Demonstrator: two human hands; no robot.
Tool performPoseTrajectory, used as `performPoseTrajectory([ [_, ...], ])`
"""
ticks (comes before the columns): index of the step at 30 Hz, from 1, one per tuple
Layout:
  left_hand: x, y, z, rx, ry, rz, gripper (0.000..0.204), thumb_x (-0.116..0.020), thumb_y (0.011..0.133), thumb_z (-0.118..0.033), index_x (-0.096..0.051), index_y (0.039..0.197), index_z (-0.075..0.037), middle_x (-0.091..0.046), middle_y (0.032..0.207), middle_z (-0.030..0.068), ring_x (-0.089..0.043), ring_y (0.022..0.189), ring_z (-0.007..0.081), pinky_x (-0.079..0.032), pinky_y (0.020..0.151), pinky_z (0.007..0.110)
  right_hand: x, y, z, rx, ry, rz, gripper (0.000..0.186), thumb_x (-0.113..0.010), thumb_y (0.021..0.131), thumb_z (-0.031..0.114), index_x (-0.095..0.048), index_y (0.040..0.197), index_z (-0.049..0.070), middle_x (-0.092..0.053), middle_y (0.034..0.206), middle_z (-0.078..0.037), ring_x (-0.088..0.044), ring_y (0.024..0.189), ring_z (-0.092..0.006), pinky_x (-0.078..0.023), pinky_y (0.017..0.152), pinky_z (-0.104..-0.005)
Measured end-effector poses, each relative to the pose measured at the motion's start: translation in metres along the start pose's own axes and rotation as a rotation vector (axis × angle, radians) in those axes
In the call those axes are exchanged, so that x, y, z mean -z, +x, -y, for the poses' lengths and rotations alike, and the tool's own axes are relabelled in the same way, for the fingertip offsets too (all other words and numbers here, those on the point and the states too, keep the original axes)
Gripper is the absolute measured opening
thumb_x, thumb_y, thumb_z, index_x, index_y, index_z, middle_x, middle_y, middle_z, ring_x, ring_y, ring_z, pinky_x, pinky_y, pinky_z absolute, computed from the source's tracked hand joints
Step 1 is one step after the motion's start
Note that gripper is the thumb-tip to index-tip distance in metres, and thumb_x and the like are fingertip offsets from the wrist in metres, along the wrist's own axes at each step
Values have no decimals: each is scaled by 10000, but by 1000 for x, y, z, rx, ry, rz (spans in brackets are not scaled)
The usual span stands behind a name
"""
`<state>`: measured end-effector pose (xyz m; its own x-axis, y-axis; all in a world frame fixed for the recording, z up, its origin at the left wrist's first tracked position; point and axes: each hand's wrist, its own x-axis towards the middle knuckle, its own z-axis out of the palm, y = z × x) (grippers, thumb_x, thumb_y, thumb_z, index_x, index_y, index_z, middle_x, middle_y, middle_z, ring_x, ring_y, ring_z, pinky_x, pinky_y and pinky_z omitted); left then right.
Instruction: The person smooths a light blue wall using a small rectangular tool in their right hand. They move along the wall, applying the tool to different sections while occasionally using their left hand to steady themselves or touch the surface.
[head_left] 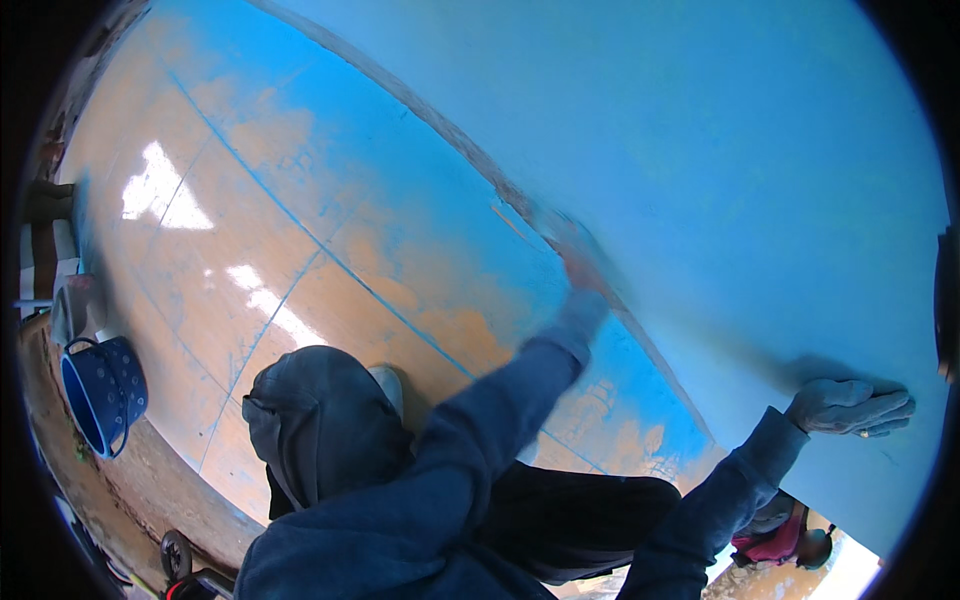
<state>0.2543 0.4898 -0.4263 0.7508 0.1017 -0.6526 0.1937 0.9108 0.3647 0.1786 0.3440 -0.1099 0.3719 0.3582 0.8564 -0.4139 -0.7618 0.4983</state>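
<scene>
My left arm in a dark blue sleeve stretches forward to the foot of a light blue wall. My left hand is smeared by motion at the rough grey strip where wall and floor meet. Its fingers, and whatever may be in them, cannot be made out. My right hand, dusty and with a ring on one finger, rests against the wall with its fingers stretched out. Blue powder lies over the beige tiled floor, thickest along the wall. My dark-trousered knees are bent below me.
A dark blue patterned bucket with a handle stands at the left edge of the tiles, beside a greyish container. Part of a small wheel shows at the lower left. Beyond my right sleeve, a person in a pink top is partly visible.
</scene>
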Motion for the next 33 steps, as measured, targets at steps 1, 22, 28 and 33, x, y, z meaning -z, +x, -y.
performPoseTrajectory([
  [1,-9,-30,9,-47,31,-6,583,-303,937,-440,-211,1386,-81,-345,1340,90,-398,1156,205,-318,980,376,2,4,8,6,6,11,550,-142,900,504,-366,799,11,-362,831,-160,-368,787,-323,-318,736,-463],
  [22,-36,21,-28,-259,-80,114,585,-249,937,-468,-238,1374,-79,-320,1359,85,-353,1216,206,-284,1014,392,6,-10,13,-88,86,14,580,-226,928,390,-353,1283,-50,-300,1369,-225,-223,1283,-423,-140,1044,-527],
  [28,-25,-20,15,-180,-303,78,548,-268,946,-435,-237,1376,-97,-302,1374,58,-327,1237,188,-254,1035,361,3,-10,23,-129,96,39,585,-208,929,395,-333,1289,-49,-314,1354,-231,-214,1285,-419,-135,1042,-533],
  [33,-73,-3,-46,-566,63,120,586,-316,955,-353,-10,1420,-173,-30,1481,1,-113,1342,172,-74,1099,322,6,-8,15,-137,98,28,616,-218,919,419,-363,1275,-62,-327,1354,-229,-235,1276,-419,-128,1038,-523],
])
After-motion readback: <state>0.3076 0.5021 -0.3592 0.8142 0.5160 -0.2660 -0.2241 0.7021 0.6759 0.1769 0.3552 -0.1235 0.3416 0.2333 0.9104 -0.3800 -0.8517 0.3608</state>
